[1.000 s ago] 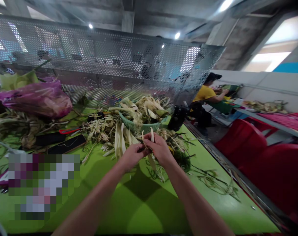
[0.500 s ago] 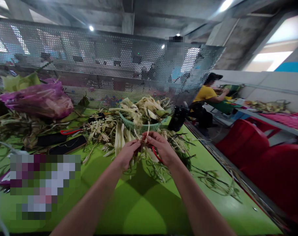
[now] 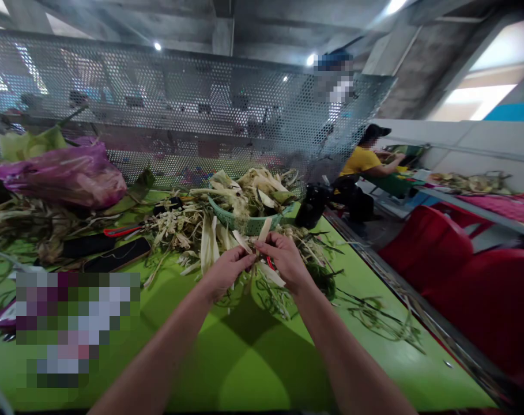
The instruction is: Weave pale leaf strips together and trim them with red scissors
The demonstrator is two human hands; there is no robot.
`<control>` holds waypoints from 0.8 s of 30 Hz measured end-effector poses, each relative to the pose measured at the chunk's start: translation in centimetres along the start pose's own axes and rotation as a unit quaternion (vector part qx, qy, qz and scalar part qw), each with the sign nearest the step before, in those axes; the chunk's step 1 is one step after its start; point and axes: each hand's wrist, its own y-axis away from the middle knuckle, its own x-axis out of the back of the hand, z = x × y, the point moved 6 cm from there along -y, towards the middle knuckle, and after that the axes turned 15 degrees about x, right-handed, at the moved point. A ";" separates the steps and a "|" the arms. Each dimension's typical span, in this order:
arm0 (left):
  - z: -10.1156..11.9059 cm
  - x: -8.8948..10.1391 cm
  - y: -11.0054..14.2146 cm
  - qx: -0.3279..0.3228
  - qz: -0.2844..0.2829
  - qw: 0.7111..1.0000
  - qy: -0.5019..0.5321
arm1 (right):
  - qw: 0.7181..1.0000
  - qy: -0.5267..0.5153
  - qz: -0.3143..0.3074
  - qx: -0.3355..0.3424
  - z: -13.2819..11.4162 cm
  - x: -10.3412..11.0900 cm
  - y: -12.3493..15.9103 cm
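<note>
My left hand (image 3: 227, 270) and my right hand (image 3: 284, 257) meet over the near side of a green basket (image 3: 231, 221). Thumb and fingers of each are pinched on pale dried corn husk strips (image 3: 265, 229); one end sticks up between the hands and others hang below. A red handle-like piece (image 3: 270, 262) shows beside my right fingers; I cannot tell whether that hand touches it. Heaped husks (image 3: 268, 184) fill the basket. Thin green-white shreds (image 3: 281, 302) lie on the table under the hands.
On the green table (image 3: 192, 351), a purple plastic bag (image 3: 67, 176), a dark phone (image 3: 118, 255) and a red-handled tool (image 3: 122, 230) lie left. A black container (image 3: 310, 206) stands right of the basket. Behind rises a perforated metal screen (image 3: 166, 115). Red chairs (image 3: 426, 242) and a seated person (image 3: 359, 161) are right.
The husk strips between my hands have turned and now show wider, flatter faces. Less of the red piece shows. Behind the screen, a person has shifted to the right.
</note>
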 end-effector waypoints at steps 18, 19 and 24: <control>-0.3 2.5 -0.6 0.016 0.092 0.989 0.118 | 0.972 0.181 0.077 0.130 -6.9 4.7 -5.9; -0.2 2.4 -0.5 0.013 0.085 0.989 0.116 | 0.966 0.197 0.070 0.153 -8.9 4.8 -7.3; 0.2 2.7 -0.4 -0.018 0.077 0.987 0.137 | 0.910 0.277 0.156 0.266 -17.5 5.4 -11.2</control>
